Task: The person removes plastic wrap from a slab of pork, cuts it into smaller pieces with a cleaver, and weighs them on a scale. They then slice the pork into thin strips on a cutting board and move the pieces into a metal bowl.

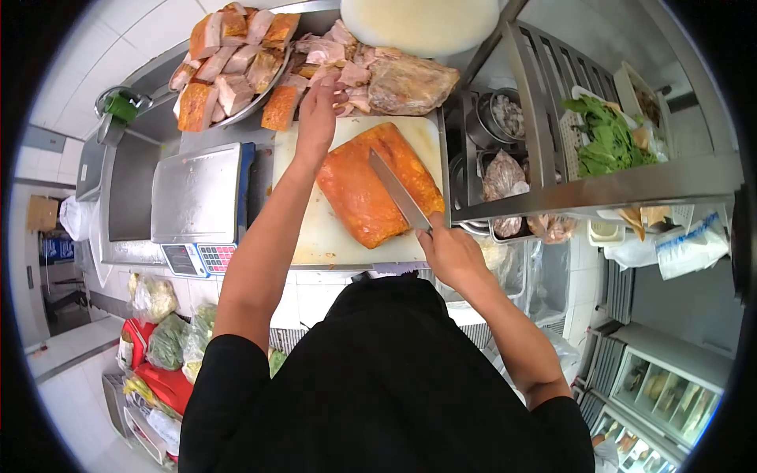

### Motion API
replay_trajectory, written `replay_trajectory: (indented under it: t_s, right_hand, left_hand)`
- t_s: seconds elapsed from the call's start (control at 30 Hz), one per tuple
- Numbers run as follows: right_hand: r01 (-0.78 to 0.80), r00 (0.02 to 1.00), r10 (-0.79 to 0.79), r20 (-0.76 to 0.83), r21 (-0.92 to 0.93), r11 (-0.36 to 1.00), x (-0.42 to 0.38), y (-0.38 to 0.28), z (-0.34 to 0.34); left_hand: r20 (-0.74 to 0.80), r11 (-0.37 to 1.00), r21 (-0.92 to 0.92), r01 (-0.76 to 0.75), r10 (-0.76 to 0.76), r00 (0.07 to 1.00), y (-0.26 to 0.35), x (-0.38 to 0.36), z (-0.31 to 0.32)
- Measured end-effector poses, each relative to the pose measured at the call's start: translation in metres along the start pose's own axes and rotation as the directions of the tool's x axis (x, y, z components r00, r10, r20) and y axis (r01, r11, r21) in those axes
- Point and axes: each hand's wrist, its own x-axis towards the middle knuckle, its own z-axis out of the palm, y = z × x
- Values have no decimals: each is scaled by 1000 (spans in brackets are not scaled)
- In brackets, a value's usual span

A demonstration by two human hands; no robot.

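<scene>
A large slab of roast pork (374, 189) with orange, crisp-looking skin lies on the white cutting board (311, 248). My right hand (455, 256) is wrapped round the handle of a kitchen knife (402, 195), whose long blade lies across the top of the slab. Beyond the slab's far left corner, my left hand (319, 110) reaches out with its fingers stretched, beside the loose meat pieces (323, 51) behind the board. To the right of those pieces sits a bigger brownish chunk of meat (412, 83).
A metal tray (277, 75) heaped with pork blocks stands at the back left. Left of the board is a digital scale (197, 193). A metal rack (583, 188) with leafy greens (607, 138) and several pots rises at the right. A round pale board (418, 24) is at the back.
</scene>
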Motion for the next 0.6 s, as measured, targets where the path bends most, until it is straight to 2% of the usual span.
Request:
replay_trajectory:
  t_s: [0.27, 0.37, 0.4, 0.43, 0.47, 0.5, 0.53, 0.57, 0.6]
  right_hand:
    - [110, 990, -102, -99, 73, 991, 52, -4, 30]
    - [91, 990, -82, -111, 73, 993, 66, -11, 37]
    - [78, 993, -71, -93, 76, 994, 71, -14, 36]
    - [65, 996, -59, -72, 81, 995, 75, -18, 37]
    - [57, 996, -52, -66, 82, 995, 77, -21, 37]
    - [25, 999, -21, -46, 82, 996, 80, -26, 35]
    - [-10, 1000, 12, -28, 81, 997, 84, -29, 34]
    - [-21, 999, 23, -30, 79, 997, 90, -27, 37]
    - [-42, 999, 43, -18, 72, 997, 91, -24, 46]
  left_hand:
    - [-25, 997, -43, -59, 58, 998, 30, 7, 10]
    - [68, 971, 24, -240, 238, 969, 35, 25, 31]
    - [70, 972, 19, -234, 232, 970, 38, 29, 39]
    - [98, 925, 161, -343, 331, 938, 39, 32, 47]
    - [143, 846, 294, -444, 421, 896, 41, 34, 51]
    - [257, 704, 441, -556, 495, 830, 42, 33, 52]
    - [262, 709, 434, -556, 492, 831, 16, 30, 54]
    - [381, 455, 635, -624, 518, 766, -32, 24, 56]
    - [502, 152, 756, -637, 489, 713, -66, 12, 56]
